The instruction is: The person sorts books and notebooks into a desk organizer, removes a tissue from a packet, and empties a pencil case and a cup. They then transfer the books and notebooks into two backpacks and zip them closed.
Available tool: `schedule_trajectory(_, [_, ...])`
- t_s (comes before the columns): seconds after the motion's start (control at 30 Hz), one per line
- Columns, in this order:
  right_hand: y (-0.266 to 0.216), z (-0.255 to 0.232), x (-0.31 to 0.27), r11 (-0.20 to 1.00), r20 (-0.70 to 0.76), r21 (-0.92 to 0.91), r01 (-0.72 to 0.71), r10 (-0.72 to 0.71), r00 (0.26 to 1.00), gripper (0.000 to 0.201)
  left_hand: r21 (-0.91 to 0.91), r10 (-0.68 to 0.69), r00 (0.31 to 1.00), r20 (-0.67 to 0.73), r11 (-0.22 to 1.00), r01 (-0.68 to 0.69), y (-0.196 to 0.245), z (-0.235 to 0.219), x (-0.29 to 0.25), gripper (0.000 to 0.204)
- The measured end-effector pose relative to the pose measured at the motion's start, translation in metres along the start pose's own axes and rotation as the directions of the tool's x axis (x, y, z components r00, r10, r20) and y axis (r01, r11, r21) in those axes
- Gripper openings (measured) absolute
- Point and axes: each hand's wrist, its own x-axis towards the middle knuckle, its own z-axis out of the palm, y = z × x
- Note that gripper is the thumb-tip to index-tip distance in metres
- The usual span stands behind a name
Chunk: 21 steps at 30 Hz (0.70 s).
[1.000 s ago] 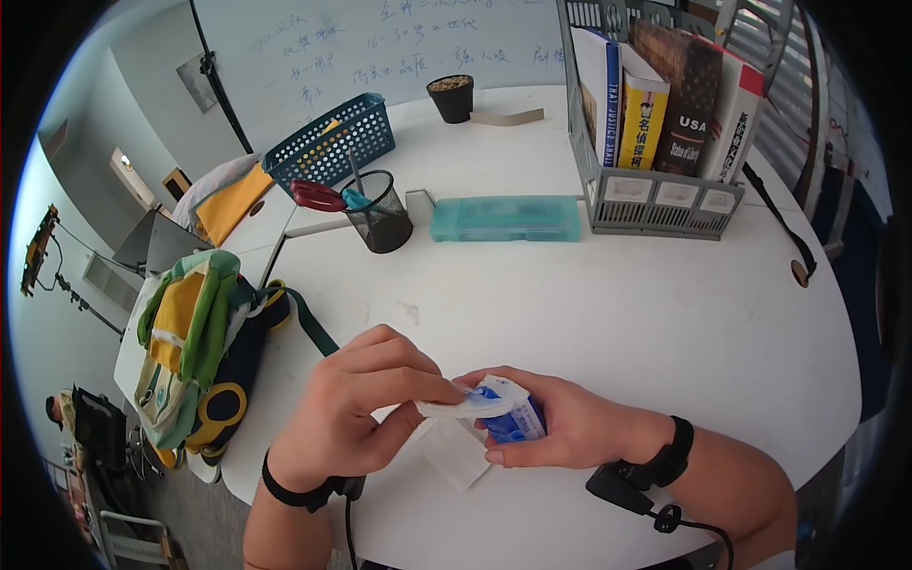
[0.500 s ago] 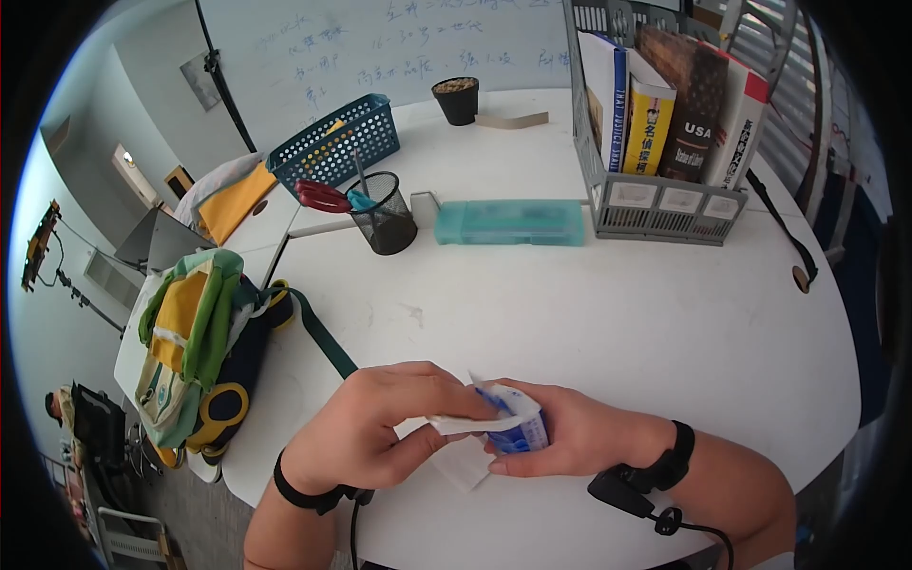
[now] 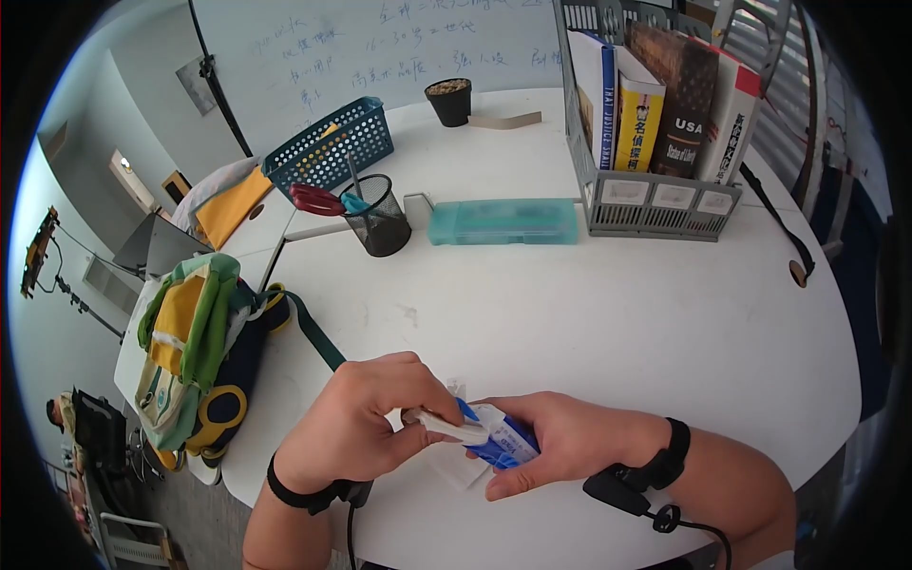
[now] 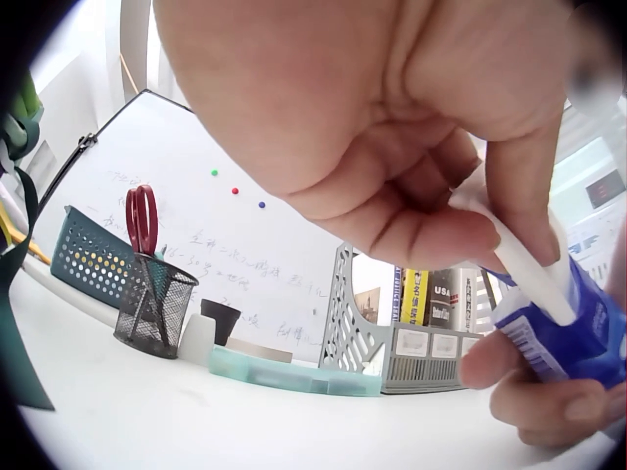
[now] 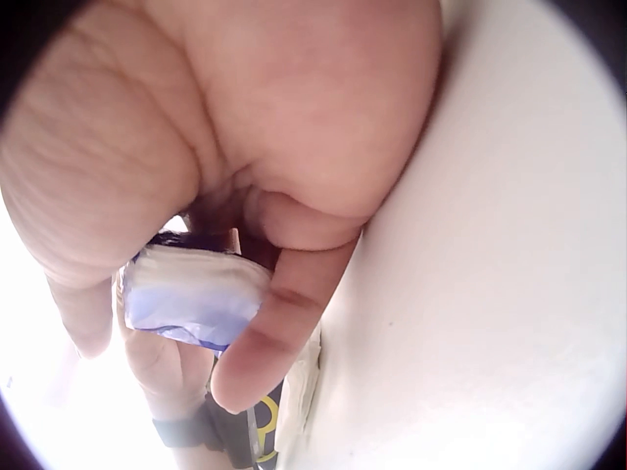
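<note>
My right hand (image 3: 575, 439) grips a blue-and-white tissue pack (image 3: 510, 446) low over the table's near side. In the left wrist view the pack (image 4: 593, 328) shows a barcode, with fingers curled beneath it. My left hand (image 3: 356, 418) pinches a folded white tissue (image 4: 534, 279) between thumb and fingers, right at the pack's end. The right wrist view shows the pack's crinkled end (image 5: 191, 299) between thumb and fingers. Under the hands, partly hidden, a flat white sheet (image 3: 456, 467) lies on the table.
A green-and-yellow backpack (image 3: 190, 351) sits at the left, its dark strap (image 3: 318, 332) reaching toward my left hand. Farther back are a mesh pen cup (image 3: 382, 228) with red-handled scissors, a teal case (image 3: 503, 221), a grey book rack (image 3: 655, 214), a blue basket (image 3: 328, 142) and a small pot (image 3: 449, 103).
My left fingers dipped to the pack's top, then drew back slightly left with the folded tissue pinched. The pack has tipped toward the left hand and sits a little lower.
</note>
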Motion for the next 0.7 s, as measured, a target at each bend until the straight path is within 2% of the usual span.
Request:
schedule_trajectory(0.03, [0.001, 0.001, 0.0, 1.0, 0.001, 0.018, -0.003, 0.003, 1.0, 0.087, 0.0, -0.002, 1.0, 0.0, 1.0, 0.002, 0.001, 0.001, -0.001, 0.027])
schedule_trajectory(0.1, [-0.001, 0.001, 0.0, 1.0, 0.006, 0.025, -0.008, 0.008, 1.0, 0.088, -0.13, -0.155, 0.988, -0.027, 0.98, 0.15, 0.002, 0.005, -0.002, 0.03])
schedule_trajectory(0.13, [-0.001, 0.002, -0.001, 0.999, 0.009, 0.029, -0.013, 0.013, 1.0, 0.089, -0.13, -0.155, 0.988, -0.028, 0.98, 0.15, 0.001, 0.008, -0.003, 0.03])
schedule_trajectory(0.23, [0.005, 0.001, 0.0, 0.999, -0.023, 0.034, 0.021, -0.021, 1.0, 0.084, -0.181, -0.112, 0.991, -0.07, 0.979, 0.098, -0.004, 0.019, 0.001, 0.035])
schedule_trajectory(0.27, [0.004, 0.0, 0.0, 0.999, -0.021, 0.036, 0.019, -0.019, 1.0, 0.084, -0.28, -0.072, 0.987, -0.142, 0.96, 0.029, -0.004, 0.022, 0.002, 0.036])
schedule_trajectory(0.3, [0.003, 0.0, -0.001, 0.99, -0.024, 0.143, 0.001, 0.002, 1.0, 0.082, -0.371, -0.04, 0.976, -0.216, 0.928, -0.044, -0.005, 0.025, 0.003, 0.038])
schedule_trajectory(0.33, [0.002, -0.001, -0.002, 0.968, -0.025, 0.249, -0.017, 0.023, 0.999, 0.079, -0.455, -0.066, 0.975, -0.213, 0.889, -0.04, -0.004, 0.02, 0.001, 0.032])
schedule_trajectory(0.37, [0.001, -0.001, -0.002, 0.968, -0.022, 0.249, -0.018, 0.024, 0.999, 0.079, -0.456, -0.068, 0.974, -0.214, 0.889, -0.038, -0.007, 0.017, 0.001, 0.032])
schedule_trajectory(0.43, [-0.001, -0.002, -0.002, 0.929, -0.016, 0.369, -0.008, 0.015, 1.0, 0.076, -0.206, 0.102, 0.978, -0.181, 0.969, -0.139, -0.014, 0.012, 0.002, 0.027])
schedule_trajectory(0.47, [-0.001, -0.003, -0.002, 0.93, -0.014, 0.366, -0.009, 0.015, 1.0, 0.076, -0.205, 0.102, 0.977, -0.185, 0.969, -0.14, -0.01, 0.013, 0.003, 0.027])
schedule_trajectory(0.53, [0.003, -0.003, 0.0, 0.949, 0.005, 0.316, -0.001, 0.0, 1.0, 0.078, -0.125, 0.008, 0.987, -0.16, 0.992, -0.029, 0.002, 0.018, 0.005, 0.026])
schedule_trajectory(0.63, [0.001, -0.004, 0.0, 0.944, 0.015, 0.327, -0.046, 0.043, 0.999, 0.088, -0.075, 0.078, 0.99, -0.12, 0.993, -0.088, 0.0, 0.019, 0.004, 0.028])
schedule_trajectory(0.7, [0.001, -0.006, 0.0, 0.954, 0.043, 0.288, -0.078, 0.069, 0.997, 0.087, -0.055, 0.08, 0.989, -0.127, 0.995, -0.088, 0.003, 0.019, 0.004, 0.026])
